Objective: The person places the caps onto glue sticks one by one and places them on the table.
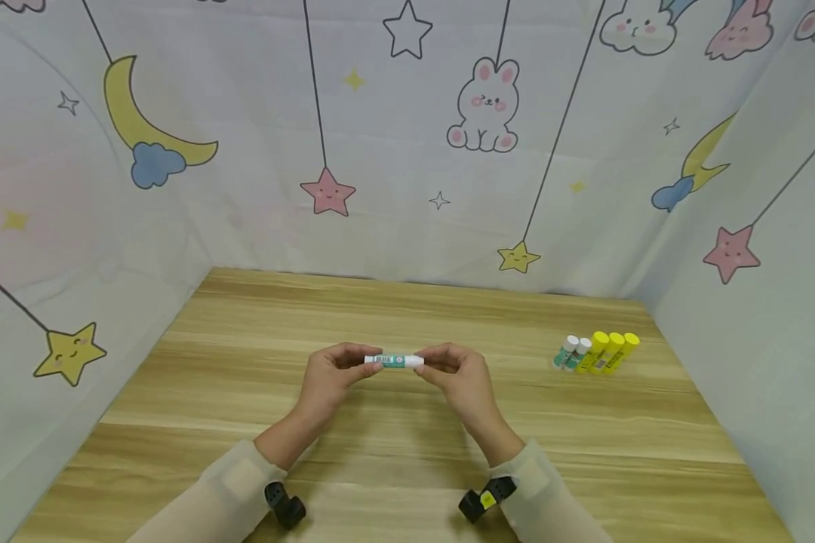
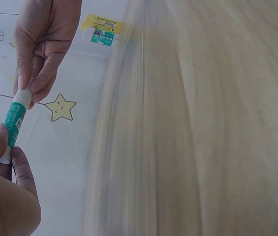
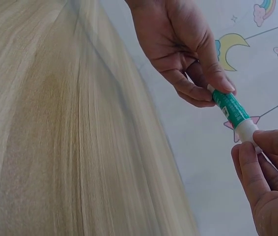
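Note:
A green and white glue stick [image 1: 395,361] is held level above the table, between both hands. My left hand [image 1: 327,377] pinches its base end between thumb and fingers. At the other end, my right hand [image 1: 463,381] pinches the white cap. The left wrist view shows the glue stick's green label [image 2: 14,121] between the two grips. In the right wrist view the white cap [image 3: 247,130] sits against the green barrel, with no gap visible between them.
On the right of the wooden table [image 1: 244,317] several glue sticks stand in a row: two green ones with white caps [image 1: 570,353] and three yellow ones [image 1: 608,351]. A printed white curtain [image 1: 394,234] closes off the back and sides.

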The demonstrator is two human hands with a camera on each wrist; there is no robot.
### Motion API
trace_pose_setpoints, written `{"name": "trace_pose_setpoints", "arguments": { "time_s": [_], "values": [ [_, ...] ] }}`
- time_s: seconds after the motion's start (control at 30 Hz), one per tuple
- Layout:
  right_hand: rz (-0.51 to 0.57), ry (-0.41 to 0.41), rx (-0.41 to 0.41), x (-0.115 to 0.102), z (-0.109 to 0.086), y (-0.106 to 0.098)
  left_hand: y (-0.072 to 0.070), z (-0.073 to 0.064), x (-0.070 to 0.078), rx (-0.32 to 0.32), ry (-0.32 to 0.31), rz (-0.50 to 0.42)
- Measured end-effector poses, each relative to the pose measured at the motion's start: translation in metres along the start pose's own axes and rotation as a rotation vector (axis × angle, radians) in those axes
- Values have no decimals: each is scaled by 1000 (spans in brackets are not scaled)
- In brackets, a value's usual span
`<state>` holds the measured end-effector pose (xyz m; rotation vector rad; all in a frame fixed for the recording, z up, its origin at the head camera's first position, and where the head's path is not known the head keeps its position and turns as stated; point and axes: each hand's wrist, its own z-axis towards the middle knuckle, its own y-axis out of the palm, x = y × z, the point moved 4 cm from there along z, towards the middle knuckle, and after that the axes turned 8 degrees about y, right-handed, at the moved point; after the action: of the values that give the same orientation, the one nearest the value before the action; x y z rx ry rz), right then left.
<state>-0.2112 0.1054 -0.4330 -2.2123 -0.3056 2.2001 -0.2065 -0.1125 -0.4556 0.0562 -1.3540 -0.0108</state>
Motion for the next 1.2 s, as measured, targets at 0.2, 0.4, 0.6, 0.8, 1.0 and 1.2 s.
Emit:
{"name": "trace_pose_setpoints", "arguments": {
  "time_s": [0.2, 0.4, 0.6, 0.8, 1.0, 1.2],
  "values": [
    [-2, 4, 6, 0, -1, -1, 2, 0, -1, -10, -8, -9],
    [7, 5, 1, 0, -1, -1, 4, 0, 1, -11, -8, -12],
    [13, 6, -1, 1, -2, -2, 6, 0, 1, -14, -9, -14],
    [24, 23, 6, 2, -2, -2, 7, -1, 1, -20, -7, -10],
    [25, 22, 12, 1, -3, -2, 8, -1, -1, -26, -4, -16],
    [7, 28, 32, 0, -2, -3, 10, 0, 2, -45, 9, -20]
  ]
}}
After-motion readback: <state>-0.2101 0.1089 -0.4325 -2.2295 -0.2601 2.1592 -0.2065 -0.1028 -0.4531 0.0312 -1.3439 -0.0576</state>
